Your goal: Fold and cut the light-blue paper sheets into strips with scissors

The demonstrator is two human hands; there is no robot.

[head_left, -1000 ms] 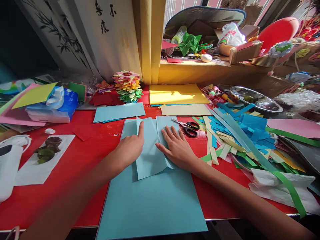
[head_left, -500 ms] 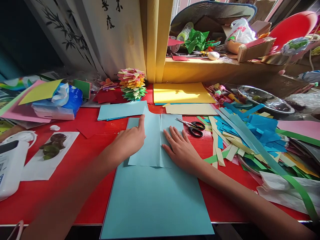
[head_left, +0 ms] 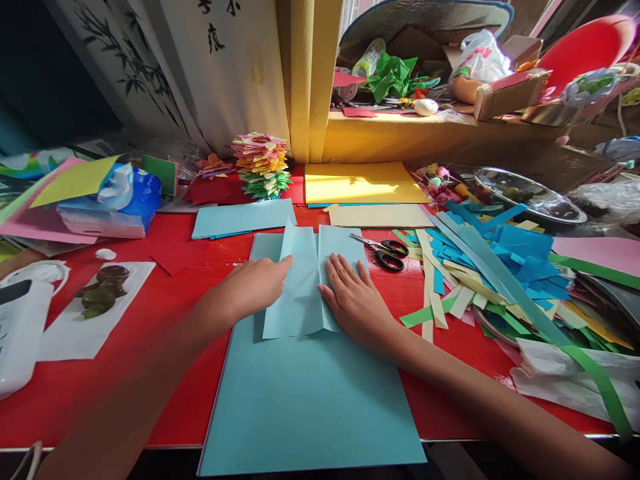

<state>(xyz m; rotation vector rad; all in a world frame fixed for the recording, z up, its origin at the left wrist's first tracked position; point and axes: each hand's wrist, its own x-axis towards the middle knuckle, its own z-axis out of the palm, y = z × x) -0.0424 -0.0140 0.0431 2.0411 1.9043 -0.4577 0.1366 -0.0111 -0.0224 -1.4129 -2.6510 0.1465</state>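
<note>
A creased light-blue sheet of paper point(head_left: 296, 310) lies on a larger stack of blue paper point(head_left: 315, 400) in front of me. Its left part is raised off the stack, and a fold line runs down its middle. My left hand point(head_left: 260, 287) is closed at the left edge of this sheet, pinching it between thumb and forefinger. On the right part rests my right hand point(head_left: 356, 300), flat, with its fingers spread and pressing the paper. Scissors with black handles point(head_left: 390, 253) lie just beyond the right hand, their blades over the sheet's corner.
Folded blue paper point(head_left: 235, 219) and yellow sheets point(head_left: 367, 183) lie at the back, near a colourful folded-paper stack point(head_left: 261, 167). Cut paper strips point(head_left: 465, 287) heap up on the right. At left are a tissue pack point(head_left: 113, 207) and dark fruit on white paper point(head_left: 63, 337).
My left hand has come slightly toward me, and the sheet's left part has lifted and bent more toward the right. My right hand stays pressed on the right part.
</note>
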